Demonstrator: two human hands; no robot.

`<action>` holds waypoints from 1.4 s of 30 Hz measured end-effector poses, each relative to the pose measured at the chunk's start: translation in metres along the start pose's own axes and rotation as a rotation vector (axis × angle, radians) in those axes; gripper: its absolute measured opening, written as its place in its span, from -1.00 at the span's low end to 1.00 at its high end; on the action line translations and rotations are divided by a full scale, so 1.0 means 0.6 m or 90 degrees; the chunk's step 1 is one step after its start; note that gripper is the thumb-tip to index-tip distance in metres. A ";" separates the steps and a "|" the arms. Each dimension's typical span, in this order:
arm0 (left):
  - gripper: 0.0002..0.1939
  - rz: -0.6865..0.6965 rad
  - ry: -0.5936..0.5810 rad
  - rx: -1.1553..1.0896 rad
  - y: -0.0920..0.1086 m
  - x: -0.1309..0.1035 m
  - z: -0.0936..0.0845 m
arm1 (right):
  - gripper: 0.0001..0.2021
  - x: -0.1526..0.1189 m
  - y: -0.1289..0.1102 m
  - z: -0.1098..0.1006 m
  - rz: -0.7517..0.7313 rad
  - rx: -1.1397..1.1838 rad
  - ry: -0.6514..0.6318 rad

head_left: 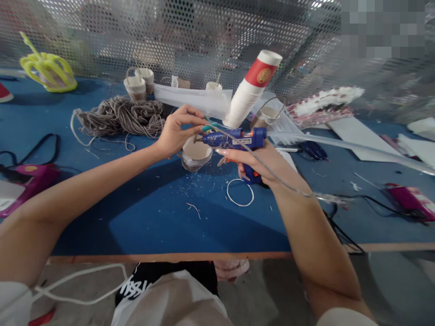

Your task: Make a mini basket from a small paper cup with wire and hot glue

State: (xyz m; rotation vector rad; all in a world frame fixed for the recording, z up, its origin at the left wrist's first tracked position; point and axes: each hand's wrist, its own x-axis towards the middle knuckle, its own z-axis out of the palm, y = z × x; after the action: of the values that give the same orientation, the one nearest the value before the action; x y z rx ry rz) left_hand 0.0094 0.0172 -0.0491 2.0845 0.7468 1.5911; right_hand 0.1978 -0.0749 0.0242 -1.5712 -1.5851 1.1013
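My right hand (261, 160) is wrapped round a blue hot glue gun (234, 138), its nozzle pointing left at the rim of a small paper cup (196, 156). A long clear glue stick (326, 139) runs out of the gun's back to the right. My left hand (181, 129) is closed in a pinch above the cup, on the end of a grey cord (268, 168). From there the cord passes over the gun and my right wrist. A small teal piece (208, 127) shows by the left fingertips. The cup stands upright, its outside partly wrapped in cord.
A grey cord bundle (125, 117) lies behind my left arm. A leaning stack of paper cups (249, 93) stands at the back, beside small handled baskets (135, 87). A white ring (240, 192) lies in front. Purple glue guns (32, 183) rest left and right. Perforated mesh (190, 40) borders the back.
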 end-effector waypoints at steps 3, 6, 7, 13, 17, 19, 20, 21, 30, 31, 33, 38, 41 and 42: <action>-0.92 0.005 0.004 -0.011 0.000 0.000 0.000 | -0.76 -0.003 0.001 -0.005 -0.009 -0.001 -0.015; -0.91 0.011 0.004 -0.016 -0.001 -0.001 0.000 | -0.74 -0.008 -0.002 -0.009 -0.012 0.001 -0.036; -0.91 0.010 0.002 -0.013 -0.002 -0.002 0.000 | -0.74 -0.009 -0.003 -0.010 -0.008 0.002 -0.045; -0.89 0.003 -0.004 0.006 -0.003 -0.002 -0.001 | -0.75 -0.010 -0.005 -0.011 -0.009 -0.017 -0.016; -0.90 -0.001 0.001 0.001 -0.002 -0.002 0.000 | -0.74 -0.006 0.004 -0.006 0.001 -0.026 0.018; -0.91 0.002 0.003 -0.010 -0.002 -0.002 0.001 | -0.74 -0.003 0.009 -0.002 -0.003 -0.033 0.028; -0.91 0.002 0.004 -0.014 -0.002 -0.002 0.001 | -0.75 -0.001 0.011 0.001 -0.005 -0.035 0.024; -0.92 0.002 0.005 -0.016 -0.001 -0.002 0.001 | -0.75 0.001 0.012 0.003 -0.006 -0.033 0.018; -0.93 -0.002 0.005 -0.020 0.005 -0.001 0.000 | -0.73 0.008 0.014 0.008 -0.025 -0.063 0.027; -0.92 -0.002 0.006 -0.020 0.005 -0.001 0.000 | -0.73 0.008 0.016 0.006 -0.029 -0.074 0.032; -0.92 0.000 0.004 -0.017 0.004 -0.001 0.000 | -0.72 0.009 0.021 0.002 -0.020 -0.088 0.032; -0.92 -0.002 -0.007 -0.009 -0.001 -0.002 0.000 | -0.74 0.014 0.024 -0.002 -0.004 -0.085 0.011; -0.90 -0.004 -0.011 -0.013 -0.002 -0.002 0.000 | -0.77 0.014 0.021 0.002 -0.008 -0.067 0.020; -0.90 -0.004 -0.011 -0.014 -0.002 -0.002 0.000 | -0.77 0.013 0.019 0.004 -0.008 -0.068 0.028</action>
State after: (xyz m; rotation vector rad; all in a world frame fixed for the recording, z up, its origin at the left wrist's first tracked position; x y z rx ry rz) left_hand 0.0092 0.0171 -0.0508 2.0757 0.7267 1.5690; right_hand 0.2005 -0.0679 0.0119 -1.6408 -1.6461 0.9839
